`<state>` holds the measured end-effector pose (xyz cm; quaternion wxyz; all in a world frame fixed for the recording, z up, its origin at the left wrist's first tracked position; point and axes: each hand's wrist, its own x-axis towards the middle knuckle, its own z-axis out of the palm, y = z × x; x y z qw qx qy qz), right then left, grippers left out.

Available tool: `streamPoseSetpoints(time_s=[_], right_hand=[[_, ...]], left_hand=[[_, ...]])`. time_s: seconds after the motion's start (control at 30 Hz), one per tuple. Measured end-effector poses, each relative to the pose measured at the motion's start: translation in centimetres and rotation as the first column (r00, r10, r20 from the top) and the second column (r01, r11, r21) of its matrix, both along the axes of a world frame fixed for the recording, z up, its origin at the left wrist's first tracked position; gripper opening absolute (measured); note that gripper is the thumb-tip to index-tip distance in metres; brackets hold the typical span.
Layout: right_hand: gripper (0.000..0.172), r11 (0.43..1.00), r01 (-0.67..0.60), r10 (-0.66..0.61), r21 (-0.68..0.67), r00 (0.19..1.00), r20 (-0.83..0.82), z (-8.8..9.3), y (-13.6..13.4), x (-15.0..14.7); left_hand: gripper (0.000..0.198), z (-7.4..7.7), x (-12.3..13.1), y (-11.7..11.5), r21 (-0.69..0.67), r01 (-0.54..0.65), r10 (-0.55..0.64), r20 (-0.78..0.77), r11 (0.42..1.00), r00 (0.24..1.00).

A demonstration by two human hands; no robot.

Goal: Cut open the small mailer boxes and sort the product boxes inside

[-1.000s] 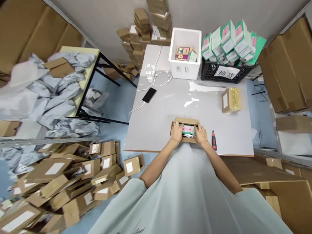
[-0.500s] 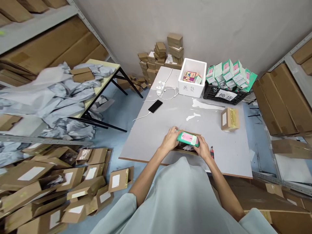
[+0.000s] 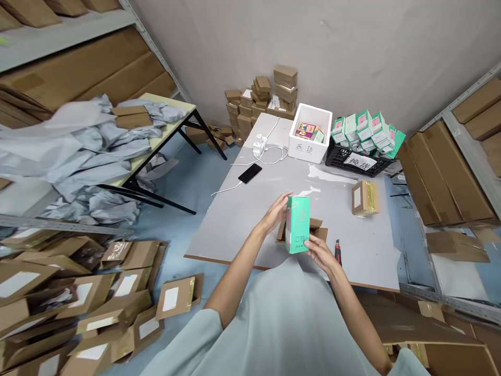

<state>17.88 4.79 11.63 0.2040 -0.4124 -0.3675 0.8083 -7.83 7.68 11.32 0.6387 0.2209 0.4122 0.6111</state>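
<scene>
A green box (image 3: 299, 223) is held up between both hands above the front of the grey table (image 3: 238, 209). My left hand (image 3: 275, 213) grips its upper left edge, and my right hand (image 3: 320, 253) pinches its lower right corner. Behind the green box, an open brown carton (image 3: 318, 230) rests on the table, partly hidden. Just right of my right hand lies a red and black cutter (image 3: 337, 253).
A white foam bin (image 3: 310, 133) and a black crate (image 3: 358, 159) of green boxes stand at the back. A phone (image 3: 249, 173) lies left, a taped carton (image 3: 366, 199) right. Cartons (image 3: 176, 297) crowd the floor at left.
The green box has been lifted and turned from lying flat to upright, showing another side. More of the brown carton's flaps show behind it. The view has shifted slightly.
</scene>
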Motion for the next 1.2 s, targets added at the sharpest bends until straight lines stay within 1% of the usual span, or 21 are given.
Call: streamPoseSetpoints(time_s=[0.03, 0.1, 0.17, 0.23, 0.3, 0.37, 0.43, 0.5, 0.57, 0.6, 0.67, 0.77, 0.87, 0.93, 1.0, 1.1, 1.2], right_hand=[[0.053, 1.0, -0.012, 0.011, -0.026, 0.999, -0.038, 0.2, -0.4, -0.3], [0.051, 0.997, -0.009, 0.002, -0.078, 0.996, -0.093, 0.1, -1.3, -0.9], [0.053, 0.992, 0.027, -0.041, -0.121, 0.992, -0.12, -0.3, -2.1, -1.4], [0.054, 0.985, 0.083, -0.102, -0.149, 0.988, -0.12, -0.6, -2.7, -1.7], [0.054, 0.978, 0.139, -0.156, -0.156, 0.983, -0.098, -0.7, -3.1, -1.9], [0.055, 0.976, 0.18, -0.189, -0.122, 0.98, -0.06, -0.4, -3.3, -2.3], [0.061, 0.974, 0.223, -0.223, -0.043, 0.975, -0.001, 0.1, -3.5, -2.9], [0.072, 0.961, 0.268, -0.272, 0.066, 0.96, 0.07, 0.5, -3.8, -3.7], [0.077, 0.942, 0.293, -0.314, 0.161, 0.941, 0.125, 0.6, -4.2, -4.7], [0.078, 0.935, 0.296, -0.325, 0.193, 0.935, 0.139, 0.5, -4.4, -5.2], [0.077, 0.927, 0.308, -0.341, 0.214, 0.929, 0.142, 0.5, -4.8, -6.0], [0.07, 0.922, 0.352, -0.369, 0.161, 0.925, 0.093, 0.7, -5.5, -6.8], [0.055, 0.925, 0.376, -0.376, 0.055, 0.926, -0.005, 1.1, -6.2, -7.3], [0.05, 0.919, 0.393, -0.394, -0.016, 0.917, -0.063, 1.3, -6.8, -7.7], [0.048, 0.905, 0.418, -0.425, -0.079, 0.9, -0.095, 1.2, -7.3, -8.1], [0.053, 0.889, 0.436, -0.451, -0.138, 0.887, -0.104, 0.9, -8.0, -8.5], [0.061, 0.891, 0.441, -0.448, -0.111, 0.893, -0.04, 0.7, -8.2, -8.5]], left_hand=[[0.069, -0.2, 0.5, -0.2, -0.006, 0.003, -0.003, 0.082, 1.0, 0.997], [0.063, -0.3, 1.3, -0.5, -0.011, -0.011, 0.013, 0.193, 1.0, 0.981], [0.056, -0.3, 1.6, -0.7, -0.014, -0.023, 0.025, 0.25, 1.0, 0.968], [0.051, -0.2, 1.2, -0.7, -0.022, -0.034, 0.038, 0.251, 0.999, 0.967], [0.051, -0.1, 0.5, -0.8, -0.036, -0.036, 0.043, 0.196, 0.999, 0.98], [0.06, 0.0, -0.4, -0.8, -0.063, -0.029, 0.035, 0.09, 0.998, 0.995], [0.071, 0.1, -1.1, -0.8, -0.101, -0.052, 0.048, -0.042, 0.993, 0.998], [0.079, 0.2, -1.5, -0.7, -0.139, -0.117, 0.095, -0.153, 0.983, 0.984], [0.083, 0.4, -1.9, -0.7, -0.157, -0.167, 0.131, -0.215, 0.973, 0.968], [0.085, 0.5, -2.1, -0.7, -0.156, -0.174, 0.136, -0.23, 0.972, 0.964], [0.085, 0.7, -2.8, -0.8, -0.139, -0.158, 0.123, -0.234, 0.978, 0.964], [0.083, 0.7, -4.5, -1.1, -0.105, -0.098, 0.079, -0.17, 0.99, 0.982], [0.082, 0.2, -6.0, -1.2, -0.058, -0.021, 0.021, 0.007, 0.998, 1.0], [0.075, -0.2, -6.2, -1.3, -0.015, 0.04, -0.037, 0.133, 0.999, 0.99], [0.066, -0.7, -5.9, -1.4, 0.007, 0.08, -0.079, 0.214, 0.997, 0.974], [0.061, -1.1, -5.3, -1.3, -0.01, 0.093, -0.088, 0.249, 0.996, 0.965], [0.068, -1.3, -5.3, -0.9, -0.051, 0.122, -0.11, 0.194, 0.991, 0.975]])
